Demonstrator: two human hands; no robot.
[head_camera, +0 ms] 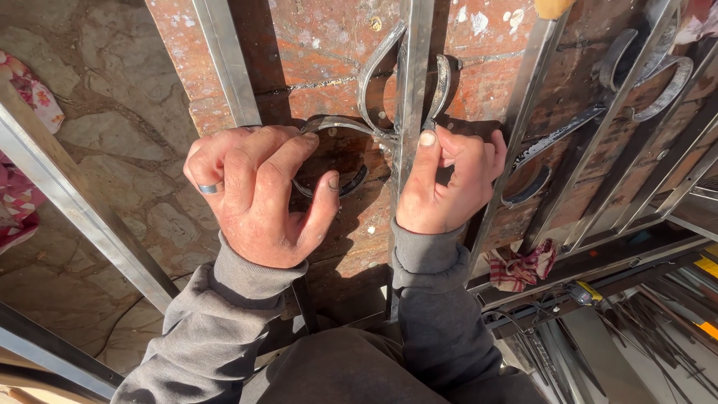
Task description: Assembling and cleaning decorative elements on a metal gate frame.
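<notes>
Curved grey steel scroll pieces (338, 150) lie against the upright grey square steel bar (410, 112) at the middle of a flat-laid metal grille, over a worn reddish-brown worktop (314, 45) spattered with pale flecks. The left hand (258, 194), with a plain ring on one finger, is curled closed over the lower left scroll, thumb hooked under its loop. The right hand (449, 183) pinches closed on the foot of the small right-hand scroll (443, 86), thumb pressed flat against the bar.

Doing this step well appears to depend on holding each scroll tight to the bar, with both feet meeting it at the same height, so that the left and right curves mirror one another. Steady thumb pressure and a flat seat on the worktop should keep the pieces from rocking.

A matching pair of scrolls (643, 71) sits on the next bar to the right, well apart. A red-and-white checked rag (523, 265) lies below that bar, and a yellow-handled tool (587, 292) lies further down, near a bundle of thin dark rods (658, 329).

Hidden or unclear: the left palm covers most of the lower scroll, so its contact with the bar cannot be seen. Whether any piece is already fixed cannot be told. The grille is cut off at every edge, and a patterned pink cloth (26, 97) at far left is only partly in view.
</notes>
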